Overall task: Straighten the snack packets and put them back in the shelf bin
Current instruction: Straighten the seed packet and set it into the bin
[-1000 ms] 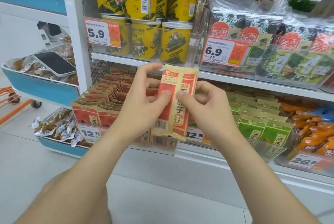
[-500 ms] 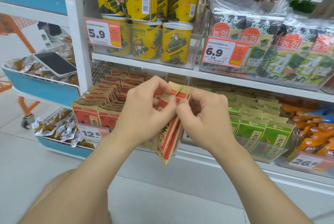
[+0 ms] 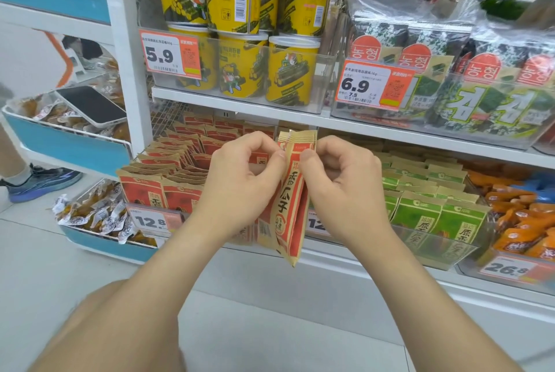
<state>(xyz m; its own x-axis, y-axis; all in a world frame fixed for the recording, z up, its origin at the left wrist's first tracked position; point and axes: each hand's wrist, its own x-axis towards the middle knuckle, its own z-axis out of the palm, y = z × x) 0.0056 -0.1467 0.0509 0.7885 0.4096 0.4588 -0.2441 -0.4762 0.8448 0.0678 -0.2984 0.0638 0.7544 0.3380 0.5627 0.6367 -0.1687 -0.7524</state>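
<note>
Seemingly midway, the left hand (image 3: 240, 179) and right hand (image 3: 342, 182) each pinch the upright snack packets (image 3: 292, 200) near their tops, just in front of the shelf bin (image 3: 177, 218); rows inside it look tidy; these packets are not yet returned.

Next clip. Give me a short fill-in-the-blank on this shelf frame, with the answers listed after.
1. The left hand and right hand both pinch the red-and-tan paper snack packets near their ____ edge.
2. The white-and-orange price tag on the clear plastic shelf bin of matching packets reads ____.
3. The neighbouring clear bin to its right holds ____ paper packets.
4. The yellow cylindrical cans stand one level ____ those bins.
Answers: top; 12.8; green; above.
</note>
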